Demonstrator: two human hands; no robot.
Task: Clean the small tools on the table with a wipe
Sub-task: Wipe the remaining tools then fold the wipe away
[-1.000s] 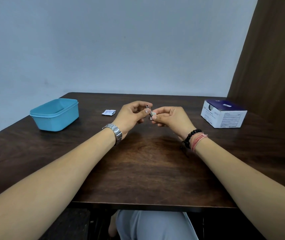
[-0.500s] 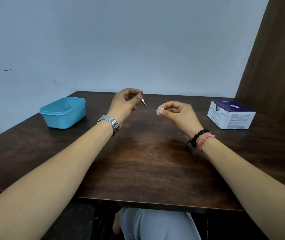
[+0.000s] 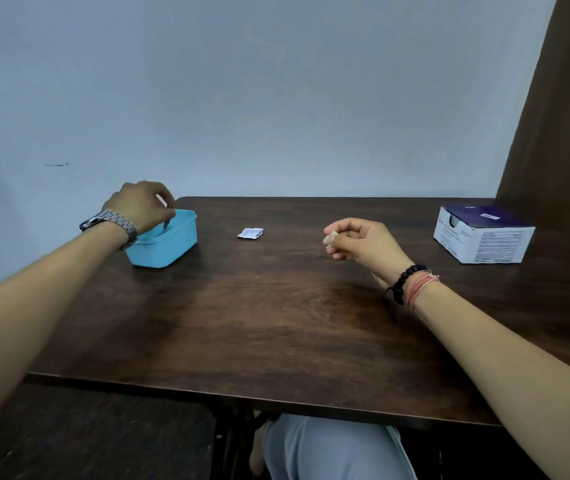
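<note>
Landmark for all positions: the blue plastic container [image 3: 166, 244], which stands at the far left corner of the dark wooden table [image 3: 276, 323].

Left hand [image 3: 141, 206]: held directly above the container's open top, fingers curled downward. It pinches a small slender metal tool [image 3: 167, 224] at its upper end; the tool hangs point down, its lower tip inside the container's rim. Whether the tip touches the container floor cannot be determined. A metal wristwatch [image 3: 112, 223] is on this wrist.

Right hand [image 3: 363, 242]: well to the right of the container, raised just above the tabletop. Fingers are curled, with thumb and fingertips pinching a small folded wipe [image 3: 328, 240]; only a pale edge of it shows. A black bead bracelet [image 3: 403, 282] and pink threads sit on this wrist.

Other items: a torn white sachet [image 3: 250, 233] lies flat on the table to the right of the container, between it and the right hand. A white and purple cardboard box [image 3: 482, 237] rests far to the right of the container, near the table's right edge.
</note>
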